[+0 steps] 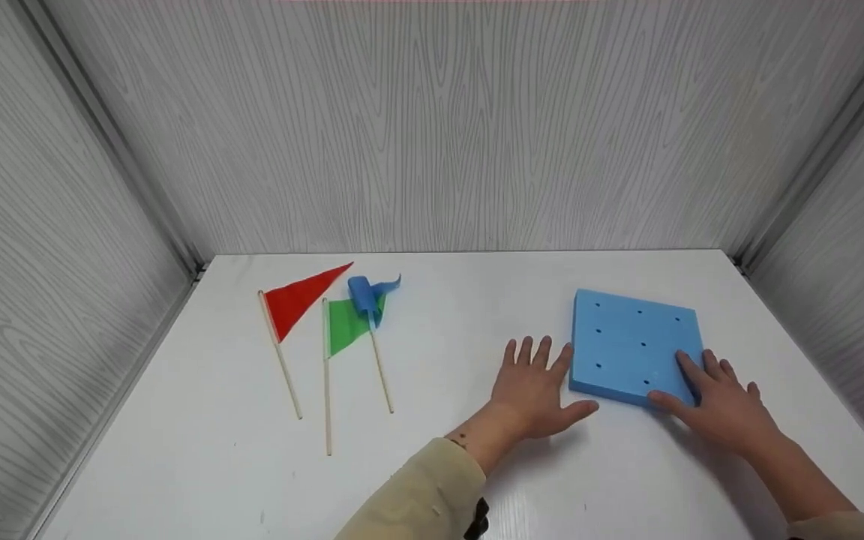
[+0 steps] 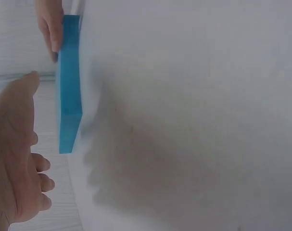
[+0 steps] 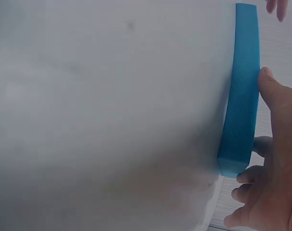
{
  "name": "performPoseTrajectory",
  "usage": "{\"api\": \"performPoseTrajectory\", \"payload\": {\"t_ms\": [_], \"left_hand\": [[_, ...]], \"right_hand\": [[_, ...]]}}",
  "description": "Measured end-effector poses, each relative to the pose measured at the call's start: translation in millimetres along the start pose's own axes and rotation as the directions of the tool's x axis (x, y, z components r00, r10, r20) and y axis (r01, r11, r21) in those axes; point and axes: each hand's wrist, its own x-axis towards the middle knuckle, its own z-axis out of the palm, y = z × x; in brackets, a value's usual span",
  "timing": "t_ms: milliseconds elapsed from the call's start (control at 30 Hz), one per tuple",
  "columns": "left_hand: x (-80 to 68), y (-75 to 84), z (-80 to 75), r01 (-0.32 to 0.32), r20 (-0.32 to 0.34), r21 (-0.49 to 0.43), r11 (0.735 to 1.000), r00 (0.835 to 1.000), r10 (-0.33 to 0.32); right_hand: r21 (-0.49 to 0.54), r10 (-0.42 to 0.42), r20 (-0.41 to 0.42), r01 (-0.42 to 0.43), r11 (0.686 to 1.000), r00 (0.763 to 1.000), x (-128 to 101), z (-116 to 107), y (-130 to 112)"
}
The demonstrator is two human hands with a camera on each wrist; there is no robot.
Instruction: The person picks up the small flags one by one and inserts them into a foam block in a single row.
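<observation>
A square blue foam block with several small holes lies flat on the white table, right of centre. My left hand lies flat on the table with straight fingers, its fingertips at the block's left edge. My right hand rests on the block's near right corner, index finger stretched over the top and thumb along the front edge. Neither hand lifts the block.
Three small flags on wooden sticks lie at the left: a red flag, a green flag and a partly rolled blue flag. Grey wood-grain walls enclose the table on three sides.
</observation>
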Motion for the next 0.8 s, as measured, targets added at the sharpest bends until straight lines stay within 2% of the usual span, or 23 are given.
{"api": "performPoseTrajectory", "payload": {"t_ms": [333,567,800], "left_hand": [[8.9,23.5,7.9,-0.039,0.052,-0.018,0.999,0.998,0.039],[8.4,24.6,8.2,-0.03,0.083,-0.02,0.999,0.996,0.031],[7.7,22.1,7.8,-0.025,0.073,-0.025,0.999,0.997,0.027]], "right_hand": [[0.011,0.002,0.0,-0.002,1.0,1.0,-1,-1,-1],[0.007,-0.001,-0.009,0.001,1.0,1.0,-2,0,-1],[0.011,-0.001,0.001,0.001,1.0,1.0,-1,1,-4]]}}
